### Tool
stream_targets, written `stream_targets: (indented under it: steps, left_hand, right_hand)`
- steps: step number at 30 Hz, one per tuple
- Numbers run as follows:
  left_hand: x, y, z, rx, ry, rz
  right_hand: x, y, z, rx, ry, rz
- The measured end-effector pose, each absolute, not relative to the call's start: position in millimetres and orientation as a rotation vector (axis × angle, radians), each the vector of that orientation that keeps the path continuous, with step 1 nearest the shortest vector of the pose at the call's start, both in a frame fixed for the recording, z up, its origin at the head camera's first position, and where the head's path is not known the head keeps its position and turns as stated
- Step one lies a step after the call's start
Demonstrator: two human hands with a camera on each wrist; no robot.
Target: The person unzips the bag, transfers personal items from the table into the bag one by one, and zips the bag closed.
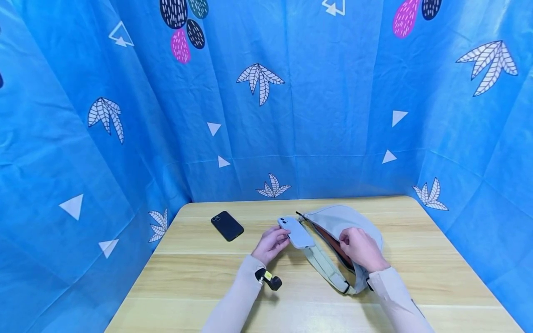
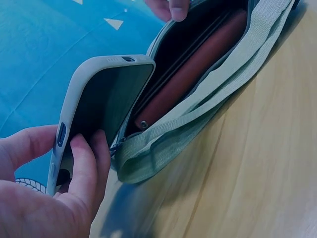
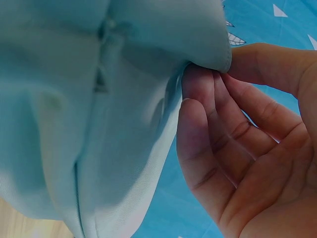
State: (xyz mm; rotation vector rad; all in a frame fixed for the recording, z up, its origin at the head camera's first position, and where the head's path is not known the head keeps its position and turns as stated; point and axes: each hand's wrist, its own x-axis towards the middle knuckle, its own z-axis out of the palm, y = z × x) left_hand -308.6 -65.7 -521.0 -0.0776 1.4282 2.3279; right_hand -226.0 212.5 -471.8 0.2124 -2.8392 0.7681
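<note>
Head view: left hand (image 1: 271, 243) grips phone (image 1: 295, 232); right hand (image 1: 361, 249) pinches open bag (image 1: 333, 219).

head: up high, looking forward and down over the table (image 1: 208, 277), pretty far back
left wrist: super close, low by the left hand (image 2: 44, 198), facing the bag (image 2: 198, 99) opening
right wrist: right under the bag, looking up
shared: the bag, all three
</note>
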Motion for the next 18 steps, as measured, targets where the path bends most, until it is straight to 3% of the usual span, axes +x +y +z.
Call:
stream_targets:
  steps: [18]
  left_hand:
    - [-297.6, -44.1, -524.1, -0.058, 1.418, 2.305]
  right_hand:
    - [-225.7, 213.0, -471.3, 0.211, -2.833, 0.776]
